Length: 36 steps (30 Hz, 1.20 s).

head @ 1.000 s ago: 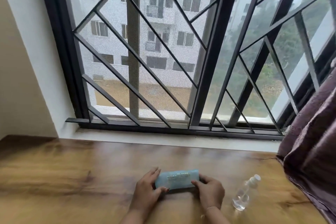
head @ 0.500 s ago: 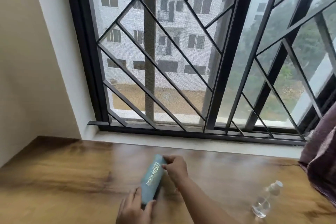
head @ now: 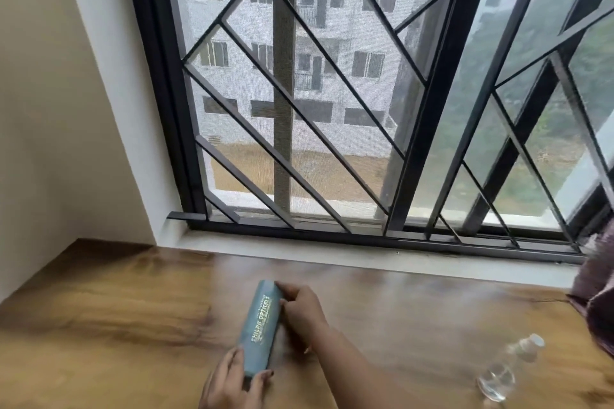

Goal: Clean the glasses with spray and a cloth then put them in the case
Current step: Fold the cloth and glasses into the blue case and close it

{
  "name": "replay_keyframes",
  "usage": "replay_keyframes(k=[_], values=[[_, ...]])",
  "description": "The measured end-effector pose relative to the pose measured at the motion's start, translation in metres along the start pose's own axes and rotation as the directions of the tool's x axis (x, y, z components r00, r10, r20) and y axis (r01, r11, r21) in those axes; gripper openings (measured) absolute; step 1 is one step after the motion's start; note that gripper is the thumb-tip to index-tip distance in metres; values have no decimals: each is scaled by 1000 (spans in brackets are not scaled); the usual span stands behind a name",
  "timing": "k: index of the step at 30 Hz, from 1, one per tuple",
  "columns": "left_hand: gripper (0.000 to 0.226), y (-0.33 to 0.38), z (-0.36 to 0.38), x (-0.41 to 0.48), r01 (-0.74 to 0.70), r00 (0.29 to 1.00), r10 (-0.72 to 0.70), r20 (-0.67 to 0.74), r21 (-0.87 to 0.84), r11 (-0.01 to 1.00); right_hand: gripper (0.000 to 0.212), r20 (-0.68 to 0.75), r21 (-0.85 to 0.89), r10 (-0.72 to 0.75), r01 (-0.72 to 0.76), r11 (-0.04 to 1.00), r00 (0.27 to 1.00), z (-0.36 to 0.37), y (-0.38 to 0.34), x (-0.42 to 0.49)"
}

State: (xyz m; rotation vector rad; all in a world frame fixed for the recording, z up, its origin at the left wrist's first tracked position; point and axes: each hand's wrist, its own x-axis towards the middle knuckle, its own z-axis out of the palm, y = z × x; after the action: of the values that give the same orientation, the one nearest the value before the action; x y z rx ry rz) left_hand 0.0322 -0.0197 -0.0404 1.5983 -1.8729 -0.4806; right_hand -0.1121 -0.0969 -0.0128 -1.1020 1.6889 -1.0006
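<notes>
Case (head: 260, 329) on counter (head: 99, 325) between my hands: left hand (head: 232, 382) pinches near end; right hand (head: 304, 309), arm reaching forward, curls fingers round far end. Spray bottle (head: 508, 368) lies well right of right hand.

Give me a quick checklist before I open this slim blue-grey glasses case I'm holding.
1. Grip: ok, left hand holds the near end of the slim blue-grey glasses case, right hand the far end.
2. Case open: not ok, closed.
3. Spray ready: ok, clear plastic spray bottle on the brown wooden table at right.
4. Cloth in view: not ok.
5. Glasses present: cannot tell, possibly inside.
</notes>
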Motion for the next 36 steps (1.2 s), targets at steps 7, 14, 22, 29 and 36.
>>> replay_keyframes(k=[7,14,22,29,36], values=[[92,7,-3,0,-76,997,76,-12,22,997,62,-136,-6,-164,165,986,977,-31,-12,-41],[65,129,41,-11,-395,886,442,136,-276,876,55,-754,-537,-574,205,818,318,-156,-8,-148],[74,241,97,-39,-178,736,439,516,-478,860,88,-898,-227,-158,-125,966,410,-228,48,-184],[59,247,108,-44,-4,615,382,690,-482,876,59,-794,51,173,-220,974,582,-224,76,-180],[44,226,89,-20,-21,778,362,514,-554,832,23,-757,-68,-35,-26,997,652,-190,43,-143]])
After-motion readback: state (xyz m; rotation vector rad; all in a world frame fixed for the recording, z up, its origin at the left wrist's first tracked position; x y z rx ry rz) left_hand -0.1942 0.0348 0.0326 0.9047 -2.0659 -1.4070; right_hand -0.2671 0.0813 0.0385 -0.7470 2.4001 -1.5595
